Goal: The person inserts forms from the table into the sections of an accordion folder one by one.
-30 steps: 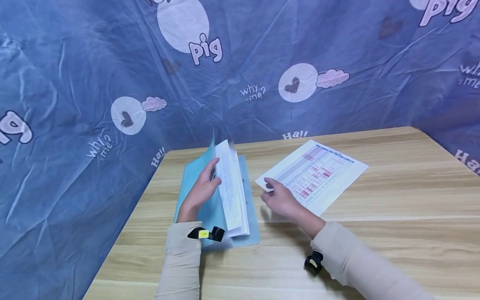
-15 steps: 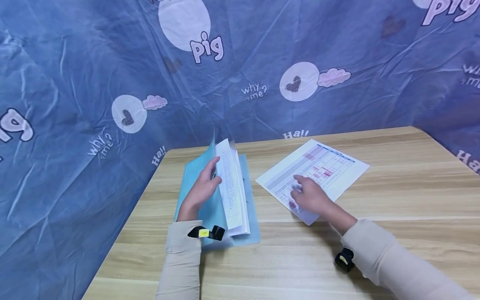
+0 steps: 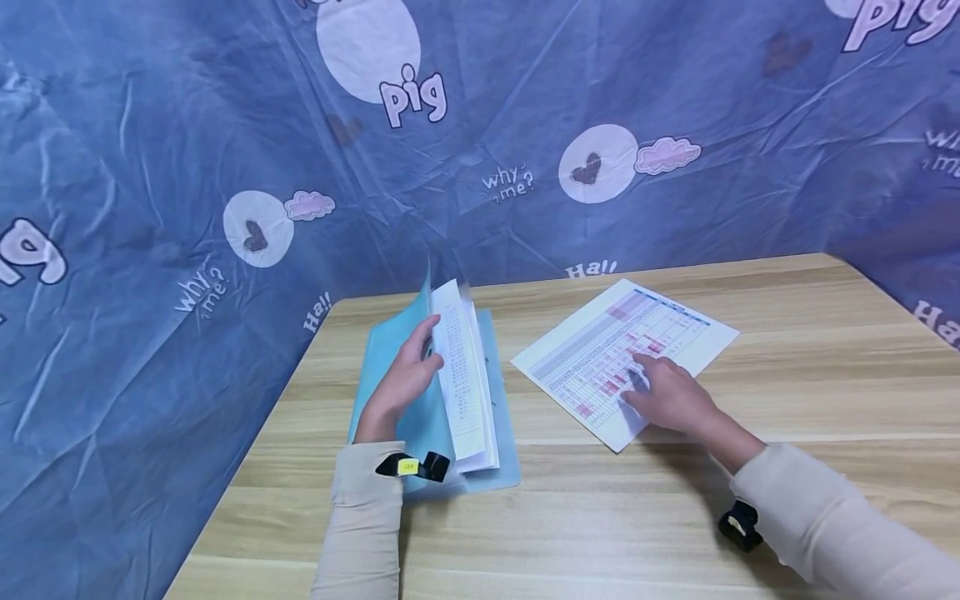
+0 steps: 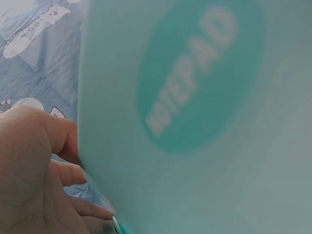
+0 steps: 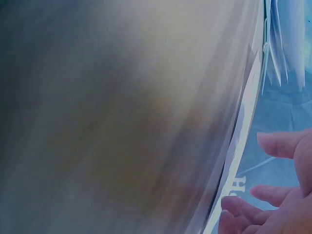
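Note:
A light-blue folder [image 3: 397,367] stands partly open on the table in the head view, with printed white sheets [image 3: 461,383] inside. My left hand [image 3: 401,379] holds its raised cover near the free edge. Up close in the left wrist view, the cover [image 4: 204,175] carries a "NOTEPAD" oval, and the left fingers meet its edge. A loose printed sheet [image 3: 585,342] with pink-marked cells lies flat to the right. Over its near right part is my right hand [image 3: 671,396], index finger extended, gripping nothing. Whether its fingertips touch the paper, I cannot tell.
The wooden table [image 3: 540,542] bears both folder and sheet. A blue printed cloth [image 3: 480,150] hangs behind the table and along its left side. Black camera straps [image 3: 738,527] sit at both wrists.
My right hand has moved rightward from the sheet's left corner across to its near right part. The sheet stays nearly in place. The left hand and folder look still.

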Tool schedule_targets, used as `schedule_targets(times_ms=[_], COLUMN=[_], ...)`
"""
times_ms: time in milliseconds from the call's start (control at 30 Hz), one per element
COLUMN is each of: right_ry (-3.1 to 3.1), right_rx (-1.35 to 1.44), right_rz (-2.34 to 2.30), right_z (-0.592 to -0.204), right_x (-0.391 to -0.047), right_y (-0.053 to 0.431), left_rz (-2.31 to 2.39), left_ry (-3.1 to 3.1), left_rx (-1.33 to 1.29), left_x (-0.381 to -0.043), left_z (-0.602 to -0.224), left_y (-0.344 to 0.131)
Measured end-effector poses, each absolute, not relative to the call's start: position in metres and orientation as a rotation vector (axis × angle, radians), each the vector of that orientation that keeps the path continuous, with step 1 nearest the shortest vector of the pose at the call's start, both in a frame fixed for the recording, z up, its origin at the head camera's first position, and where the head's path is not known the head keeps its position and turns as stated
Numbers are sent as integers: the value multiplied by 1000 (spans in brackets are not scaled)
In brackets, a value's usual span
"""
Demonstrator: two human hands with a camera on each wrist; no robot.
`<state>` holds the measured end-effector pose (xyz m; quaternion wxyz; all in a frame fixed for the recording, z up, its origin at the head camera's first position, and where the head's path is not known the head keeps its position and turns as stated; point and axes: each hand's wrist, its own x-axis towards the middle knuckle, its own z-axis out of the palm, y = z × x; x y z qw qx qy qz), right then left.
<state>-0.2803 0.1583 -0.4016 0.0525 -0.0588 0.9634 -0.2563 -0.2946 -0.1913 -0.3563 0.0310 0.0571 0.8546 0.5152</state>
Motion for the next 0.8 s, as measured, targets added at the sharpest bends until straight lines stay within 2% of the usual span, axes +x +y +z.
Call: schedule_targets(times_ms=[433,800], right_ry=[2902,2882], right_rx=[-305,-302], right_rz=[-706,-578], right_z=[-400,-401], right_x=[-278,-277], right_y=[177,183], left_rz=[1581,1588], left_ry=[2640,2642], left_rx=[172,188], left_x=[-293,-292], left_z=[-356,-355], left_y=[-192,-193])
